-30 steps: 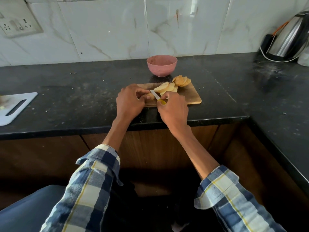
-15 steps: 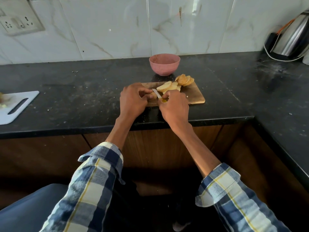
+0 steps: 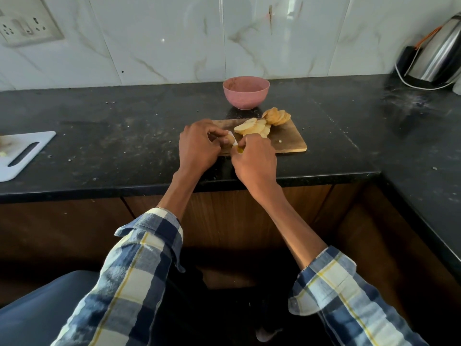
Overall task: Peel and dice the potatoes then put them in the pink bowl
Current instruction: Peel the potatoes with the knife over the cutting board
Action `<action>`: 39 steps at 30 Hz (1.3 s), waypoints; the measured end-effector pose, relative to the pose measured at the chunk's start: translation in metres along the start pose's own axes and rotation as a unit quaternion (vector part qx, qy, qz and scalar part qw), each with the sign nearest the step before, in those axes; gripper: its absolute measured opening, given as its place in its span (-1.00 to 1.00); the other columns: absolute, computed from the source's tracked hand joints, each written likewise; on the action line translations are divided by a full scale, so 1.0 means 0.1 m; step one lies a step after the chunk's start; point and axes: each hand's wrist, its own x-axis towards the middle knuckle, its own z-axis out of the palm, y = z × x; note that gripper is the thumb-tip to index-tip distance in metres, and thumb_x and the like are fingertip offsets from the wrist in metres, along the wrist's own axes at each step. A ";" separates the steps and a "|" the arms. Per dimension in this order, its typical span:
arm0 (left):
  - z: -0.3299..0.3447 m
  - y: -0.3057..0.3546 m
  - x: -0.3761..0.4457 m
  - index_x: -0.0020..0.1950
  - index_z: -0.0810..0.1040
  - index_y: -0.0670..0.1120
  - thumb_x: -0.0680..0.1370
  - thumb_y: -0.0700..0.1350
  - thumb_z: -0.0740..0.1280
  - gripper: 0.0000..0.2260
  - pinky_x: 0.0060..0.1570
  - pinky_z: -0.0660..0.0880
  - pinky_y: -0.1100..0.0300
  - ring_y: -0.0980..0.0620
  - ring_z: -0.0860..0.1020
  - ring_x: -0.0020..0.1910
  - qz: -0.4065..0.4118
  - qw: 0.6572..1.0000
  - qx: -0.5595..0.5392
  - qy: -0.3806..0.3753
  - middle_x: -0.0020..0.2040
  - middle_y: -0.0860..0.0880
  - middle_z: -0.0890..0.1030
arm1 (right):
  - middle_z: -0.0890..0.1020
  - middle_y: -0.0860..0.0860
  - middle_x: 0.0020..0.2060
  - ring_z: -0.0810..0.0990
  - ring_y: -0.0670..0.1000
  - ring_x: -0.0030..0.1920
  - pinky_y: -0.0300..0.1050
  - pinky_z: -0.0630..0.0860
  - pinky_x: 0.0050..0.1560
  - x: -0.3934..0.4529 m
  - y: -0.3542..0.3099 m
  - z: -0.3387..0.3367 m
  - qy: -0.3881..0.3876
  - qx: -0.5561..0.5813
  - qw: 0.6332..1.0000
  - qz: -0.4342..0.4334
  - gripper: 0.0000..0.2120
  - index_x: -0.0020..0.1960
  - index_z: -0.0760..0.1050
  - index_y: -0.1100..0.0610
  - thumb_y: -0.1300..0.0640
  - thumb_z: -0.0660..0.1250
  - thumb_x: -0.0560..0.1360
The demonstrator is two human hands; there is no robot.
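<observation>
- Since a second ago my two hands have drawn closer together over the near left corner of the wooden board (image 3: 289, 143), and less of the knife blade shows between them than before.
- My left hand (image 3: 198, 148) curls round a small piece of potato (image 3: 229, 139), pinching it against the board.
- My right hand (image 3: 257, 159) grips the knife (image 3: 235, 146); only a sliver of pale blade and a bit of yellow handle show, touching the potato piece.
- Pale potato slices (image 3: 253, 128) lie fanned on the board just beyond my fingers.
- A second stack of browner slices (image 3: 277, 116) leans at the board's far edge.
- My pink bowl (image 3: 246, 92) stands on the black counter (image 3: 124, 136) just behind the board, apart from it; I cannot tell what is inside.
- A white cutting board (image 3: 22, 153) lies at the far left of the counter.
- A steel kettle (image 3: 439, 58) sits in the right corner against the marble tiles.
</observation>
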 end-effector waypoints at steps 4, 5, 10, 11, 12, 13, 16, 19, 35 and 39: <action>0.00 -0.01 0.01 -0.04 0.78 0.06 0.48 -0.14 0.57 -0.89 0.02 0.62 0.09 0.19 0.63 -0.12 0.001 1.000 0.001 0.002 -0.13 0.20 0.69 | 0.62 0.02 -0.04 0.61 0.01 -0.04 0.02 0.62 -0.04 -0.08 0.01 -0.01 -0.001 -0.005 1.000 -0.005 -0.79 0.15 0.59 0.12 0.04 0.44 0.58; 0.00 -0.02 0.01 -0.05 0.78 0.07 0.47 -0.14 0.57 -0.88 0.02 0.61 0.12 0.20 0.63 -0.12 0.001 1.000 0.000 0.002 -0.13 0.20 0.69 | 0.62 0.02 -0.03 0.62 0.02 -0.03 0.03 0.62 -0.03 -0.09 0.00 -0.01 -0.003 -0.008 1.000 -0.005 -0.80 0.15 0.59 0.12 0.05 0.44 0.58; 0.01 -0.07 0.03 -0.05 0.78 0.09 0.47 -0.17 0.57 -0.84 -0.03 0.58 0.25 0.22 0.62 -0.14 -0.008 1.000 -0.017 0.000 -0.18 0.22 0.67 | 0.59 0.04 0.02 0.60 0.05 0.04 0.05 0.62 0.04 -0.04 -0.09 0.01 -0.012 -0.001 1.000 -0.005 -0.78 0.18 0.57 0.11 0.06 0.43 0.59; 0.01 -0.07 0.04 -0.05 0.78 0.09 0.47 -0.16 0.58 -0.85 -0.05 0.56 0.27 0.22 0.62 -0.14 -0.011 1.000 -0.018 0.000 -0.18 0.22 0.66 | 0.58 0.04 0.01 0.60 0.04 0.04 0.04 0.61 0.04 -0.04 -0.09 0.02 -0.016 -0.001 1.000 -0.004 -0.78 0.19 0.57 0.11 0.05 0.43 0.59; 0.01 -0.07 0.04 -0.04 0.78 0.09 0.47 -0.14 0.58 -0.86 -0.07 0.53 0.29 0.23 0.61 -0.14 -0.014 1.000 -0.020 0.000 -0.17 0.21 0.66 | 0.58 0.03 0.01 0.59 0.04 0.03 0.02 0.60 0.03 -0.05 -0.08 0.02 -0.019 -0.003 1.000 -0.003 -0.78 0.18 0.57 0.11 0.04 0.42 0.59; 0.01 -0.07 0.04 -0.04 0.78 0.09 0.47 -0.12 0.59 -0.87 -0.09 0.50 0.31 0.23 0.59 -0.15 -0.017 1.000 -0.022 0.000 -0.16 0.20 0.66 | 0.59 0.02 -0.01 0.59 0.03 0.02 0.02 0.60 0.01 -0.08 -0.06 0.02 -0.019 -0.004 1.000 -0.003 -0.79 0.17 0.58 0.10 0.03 0.42 0.59; 0.02 -0.10 0.06 -0.01 0.78 0.08 0.46 -0.07 0.60 -0.86 -0.08 0.49 0.27 0.18 0.58 -0.14 -0.020 0.999 -0.030 -0.006 -0.13 0.16 0.66 | 0.60 -0.01 -0.07 0.58 -0.01 -0.06 0.02 0.61 -0.04 -0.14 -0.02 0.03 -0.004 -0.004 1.000 -0.018 -0.82 0.10 0.59 0.09 0.02 0.44 0.58; 0.01 -0.12 0.07 0.00 0.78 0.08 0.47 -0.06 0.60 -0.86 -0.05 0.55 0.18 0.13 0.60 -0.11 -0.034 0.998 -0.048 -0.020 -0.11 0.13 0.67 | 0.62 0.02 -0.05 0.61 0.02 -0.03 0.04 0.62 -0.03 -0.11 -0.08 0.07 -0.001 -0.010 1.000 -0.022 -0.82 0.12 0.59 0.10 0.04 0.43 0.58; 0.01 -0.13 0.08 -0.06 0.74 0.22 0.44 -0.02 0.62 -0.83 0.10 0.61 -0.07 0.10 0.64 -0.02 -0.082 0.990 -0.105 -0.039 -0.06 0.14 0.69 | 0.65 0.00 -0.10 0.63 0.02 -0.07 0.02 0.61 -0.09 -0.12 -0.08 0.12 0.004 0.008 1.000 -0.027 -0.84 0.06 0.61 0.08 0.02 0.45 0.55; 0.00 -0.14 0.08 -0.03 0.76 0.19 0.43 0.00 0.63 -0.83 0.13 0.59 -0.06 0.11 0.63 -0.01 -0.087 0.990 -0.102 -0.037 -0.05 0.14 0.68 | 0.63 -0.03 -0.14 0.61 0.00 -0.09 0.03 0.60 -0.08 -0.19 0.00 0.12 0.010 0.008 0.999 -0.031 -0.87 0.01 0.61 0.05 0.02 0.46 0.53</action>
